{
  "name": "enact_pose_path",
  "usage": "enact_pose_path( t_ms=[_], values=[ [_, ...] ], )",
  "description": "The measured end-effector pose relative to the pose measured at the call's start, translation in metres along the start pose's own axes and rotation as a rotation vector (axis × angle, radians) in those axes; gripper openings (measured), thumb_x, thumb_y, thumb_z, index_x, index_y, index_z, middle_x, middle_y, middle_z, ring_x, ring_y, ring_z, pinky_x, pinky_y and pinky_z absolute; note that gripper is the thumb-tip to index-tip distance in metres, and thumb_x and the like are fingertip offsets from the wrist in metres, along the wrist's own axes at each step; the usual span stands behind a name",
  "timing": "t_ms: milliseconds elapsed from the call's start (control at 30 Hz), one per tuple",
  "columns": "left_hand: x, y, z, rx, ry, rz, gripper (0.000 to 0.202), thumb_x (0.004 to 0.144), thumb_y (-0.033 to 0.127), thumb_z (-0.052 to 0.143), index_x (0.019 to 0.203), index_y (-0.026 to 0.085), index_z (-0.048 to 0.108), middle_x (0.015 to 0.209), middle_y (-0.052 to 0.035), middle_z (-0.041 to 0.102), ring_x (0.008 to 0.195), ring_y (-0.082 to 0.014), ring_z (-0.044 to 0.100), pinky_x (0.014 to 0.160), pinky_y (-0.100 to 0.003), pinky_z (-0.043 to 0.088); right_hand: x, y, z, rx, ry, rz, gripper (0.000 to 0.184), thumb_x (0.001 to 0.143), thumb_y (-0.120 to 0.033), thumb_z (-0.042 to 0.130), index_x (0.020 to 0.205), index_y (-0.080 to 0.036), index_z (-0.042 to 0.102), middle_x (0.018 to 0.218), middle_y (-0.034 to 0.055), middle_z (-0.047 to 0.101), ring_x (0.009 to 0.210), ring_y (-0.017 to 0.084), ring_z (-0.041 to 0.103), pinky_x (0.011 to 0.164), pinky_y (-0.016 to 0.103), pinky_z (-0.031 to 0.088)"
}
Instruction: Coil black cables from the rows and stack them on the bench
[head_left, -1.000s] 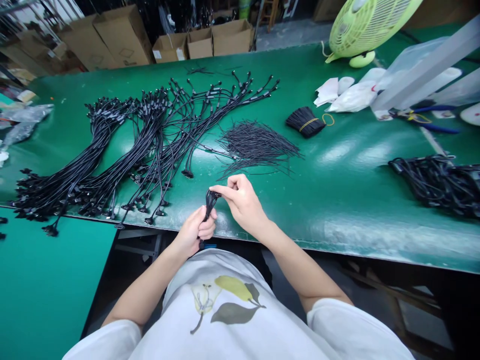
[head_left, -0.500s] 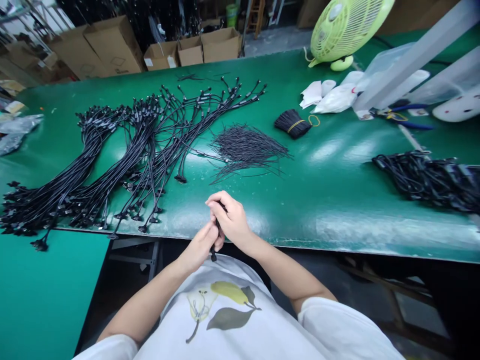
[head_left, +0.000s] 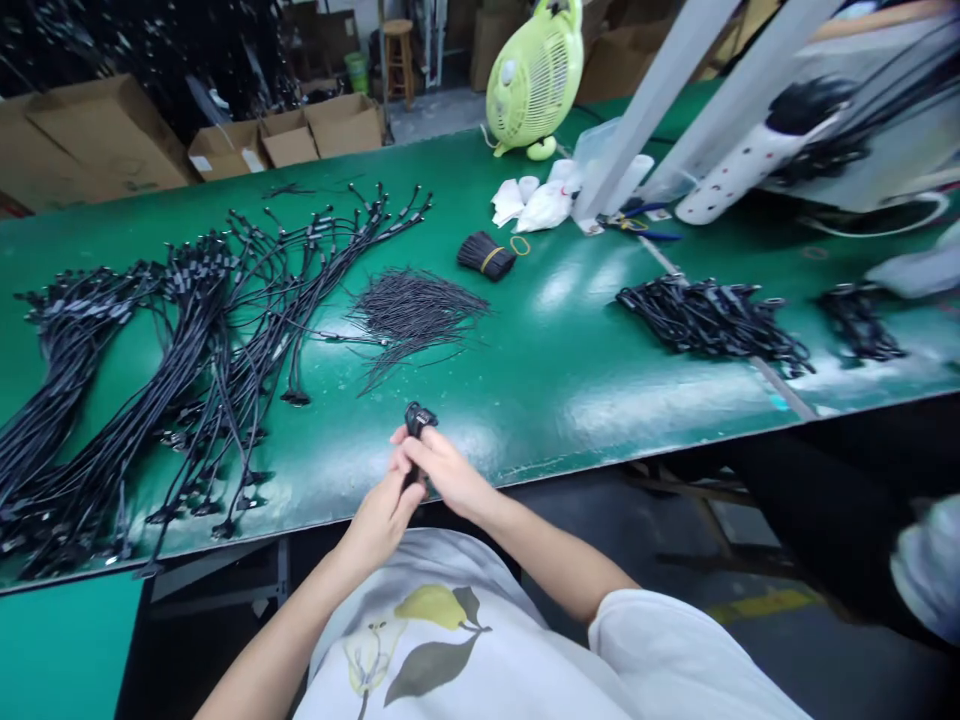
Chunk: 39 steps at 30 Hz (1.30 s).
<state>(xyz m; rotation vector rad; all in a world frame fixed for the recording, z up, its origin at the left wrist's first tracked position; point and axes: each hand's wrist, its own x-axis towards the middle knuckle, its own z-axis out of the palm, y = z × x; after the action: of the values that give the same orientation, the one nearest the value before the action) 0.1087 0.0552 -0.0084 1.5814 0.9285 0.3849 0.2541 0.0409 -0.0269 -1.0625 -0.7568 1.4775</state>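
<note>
Both my hands meet at the near edge of the green table [head_left: 570, 380], closed round one folded black cable [head_left: 416, 418]. My right hand [head_left: 442, 470] pinches the cable just under its looped top, which sticks up above the fingers. Below it, my left hand [head_left: 382, 515] grips the lower part. Loose black ties [head_left: 409, 310] lie fanned out on the table beyond my hands. To the left spread long rows of black cables [head_left: 187, 340] with connectors at their ends.
A banded bunch of black ties [head_left: 486, 255] and a yellow rubber band lie further back. Heaps of bundled cables [head_left: 709, 320] sit to the right. A green fan [head_left: 534, 78], white bags [head_left: 536, 205], blue-handled pliers [head_left: 645, 228] and cardboard boxes [head_left: 285, 135] stand behind.
My head has turned right, so the table slides left in view and more cable heaps show. My right hand has slid down, and the cable's looped top shows above the fingers again.
</note>
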Motion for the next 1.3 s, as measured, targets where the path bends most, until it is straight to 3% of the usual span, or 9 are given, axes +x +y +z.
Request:
enact_pose_path(
  t_ms=[100, 167, 300, 467, 700, 900, 1033, 1167, 1300],
  values=[
    [0.002, 0.002, -0.014, 0.144, -0.092, 0.049, 0.031, 0.09, 0.034, 0.054, 0.117, 0.021, 0.061, 0.118, -0.0114, 0.064, 0.106, -0.0231, 0.061, 0.094, -0.035, 0.044, -0.004, -0.028, -0.082, -0.382, 0.328, -0.104, 0.044, 0.09, -0.058, 0.042, 0.099, -0.017, 0.056, 0.064, -0.0015, 0.052, 0.057, 0.012, 0.05, 0.061, 0.029, 0.046],
    [0.01, 0.002, -0.033, 0.22, 0.013, 0.046, 0.03, 0.091, 0.034, 0.051, 0.116, 0.022, 0.062, 0.113, -0.0094, 0.067, 0.104, -0.0223, 0.062, 0.095, -0.034, 0.043, -0.005, -0.058, -0.151, -0.912, 0.632, -0.198, 0.038, 0.086, -0.055, 0.051, 0.088, -0.018, 0.059, 0.071, 0.0032, 0.056, 0.065, 0.014, 0.052, 0.068, 0.031, 0.045],
    [0.063, 0.0, -0.086, 0.373, 0.206, 0.08, 0.04, 0.093, 0.034, 0.045, 0.132, 0.023, 0.053, 0.107, -0.0065, 0.068, 0.101, -0.0204, 0.063, 0.095, -0.032, 0.042, -0.006, -0.102, -0.27, -1.185, 0.838, -0.309, 0.033, 0.081, -0.055, 0.054, 0.083, -0.023, 0.062, 0.091, 0.0161, 0.058, 0.1, 0.031, 0.055, 0.091, 0.051, 0.039],
    [0.16, 0.001, -0.135, 0.435, 0.336, -0.101, 0.047, 0.094, 0.023, 0.041, 0.14, 0.013, 0.041, 0.101, -0.0126, 0.069, 0.092, -0.022, 0.064, 0.092, -0.036, 0.043, -0.001, -0.113, -0.315, -1.443, 0.927, -0.604, 0.037, 0.086, -0.06, 0.045, 0.088, -0.032, 0.069, 0.096, 0.017, 0.06, 0.106, 0.038, 0.058, 0.086, 0.059, 0.039],
    [0.171, 0.026, -0.142, 0.257, 0.469, -0.003, 0.015, 0.092, 0.024, 0.045, 0.095, 0.016, 0.058, 0.081, -0.0074, 0.066, 0.08, -0.0185, 0.064, 0.079, -0.03, 0.048, 0.043, -0.108, -0.195, -1.471, 0.428, -0.55, 0.041, 0.092, -0.052, 0.038, 0.094, -0.024, 0.067, 0.1, 0.0149, 0.068, 0.098, 0.031, 0.063, 0.089, 0.049, 0.049],
    [0.059, 0.042, -0.174, -0.373, 0.518, 0.164, 0.017, 0.086, 0.033, 0.057, 0.088, 0.018, 0.049, 0.074, 0.0024, 0.054, 0.057, -0.0069, 0.053, 0.055, -0.018, 0.043, 0.107, -0.105, -0.045, -1.281, -0.157, -0.688, 0.028, 0.095, -0.033, 0.044, 0.108, -0.02, 0.065, 0.11, 0.0087, 0.066, 0.103, 0.022, 0.062, 0.093, 0.039, 0.049],
    [-0.031, 0.016, -0.192, -0.373, 0.513, 0.036, 0.031, 0.083, 0.033, 0.061, 0.109, 0.019, 0.052, 0.078, 0.0041, 0.053, 0.043, -0.0026, 0.04, 0.041, -0.016, 0.031, 0.151, -0.082, 0.039, -1.292, -0.44, -0.725, 0.026, 0.095, -0.023, 0.045, 0.113, -0.018, 0.064, 0.111, 0.0081, 0.065, 0.104, 0.019, 0.061, 0.094, 0.037, 0.048],
    [-0.082, -0.025, -0.191, 0.2, 0.486, -0.1, 0.037, 0.088, 0.03, 0.051, 0.123, 0.023, 0.055, 0.101, -0.0056, 0.064, 0.075, -0.0155, 0.064, 0.07, -0.03, 0.053, 0.21, -0.064, 0.104, -1.469, -0.43, -0.575, 0.031, 0.096, -0.015, 0.042, 0.119, -0.015, 0.062, 0.119, 0.0081, 0.063, 0.11, 0.016, 0.058, 0.098, 0.027, 0.043],
    [-0.096, -0.053, -0.183, 0.674, 0.48, -0.064, 0.035, 0.09, 0.03, 0.049, 0.123, 0.024, 0.06, 0.13, -0.0097, 0.059, 0.121, -0.0273, 0.054, 0.103, -0.045, 0.043, 0.282, -0.073, 0.139, -1.589, -0.185, -0.486, 0.045, 0.099, -0.012, 0.028, 0.141, -0.005, 0.041, 0.14, 0.0195, 0.047, 0.124, 0.02, 0.049, 0.104, 0.031, 0.037]
  ],
)
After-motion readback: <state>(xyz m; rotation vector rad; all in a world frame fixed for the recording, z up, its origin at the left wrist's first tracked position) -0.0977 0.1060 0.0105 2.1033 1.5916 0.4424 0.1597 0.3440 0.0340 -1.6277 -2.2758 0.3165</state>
